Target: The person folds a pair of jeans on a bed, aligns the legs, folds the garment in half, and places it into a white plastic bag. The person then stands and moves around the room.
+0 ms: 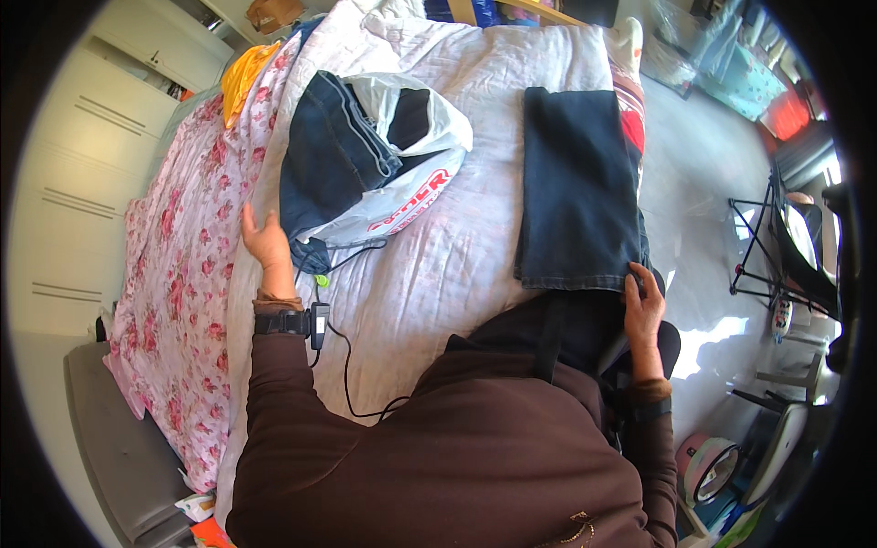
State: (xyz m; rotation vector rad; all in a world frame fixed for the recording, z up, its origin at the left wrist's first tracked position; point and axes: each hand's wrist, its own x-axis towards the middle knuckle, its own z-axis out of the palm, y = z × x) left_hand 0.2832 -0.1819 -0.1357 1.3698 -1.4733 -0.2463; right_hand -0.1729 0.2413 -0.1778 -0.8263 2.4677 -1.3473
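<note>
My left hand (266, 240) is raised with its fingers apart and nothing in them, beside a dark blue denim garment (325, 151). That garment lies bunched over a white plastic bag (411, 198) with red printing, and black cloth (410, 120) shows in the bag's opening. Folded dark denim trousers (572, 192) lie flat along the bed's right side, their hem towards me. At the near right corner of that hem, my right hand (645, 305) touches the cloth with thumb and fingers; whether it pinches the fabric is unclear.
Under everything is a bed with a pale quilt (384, 308); a pink floral cover (185, 267) and a yellow cloth (243, 82) lie on its left. A black cable (348, 370) runs from my left wrist. On the right floor stand a folding chair (774, 240) and a pink helmet (706, 469).
</note>
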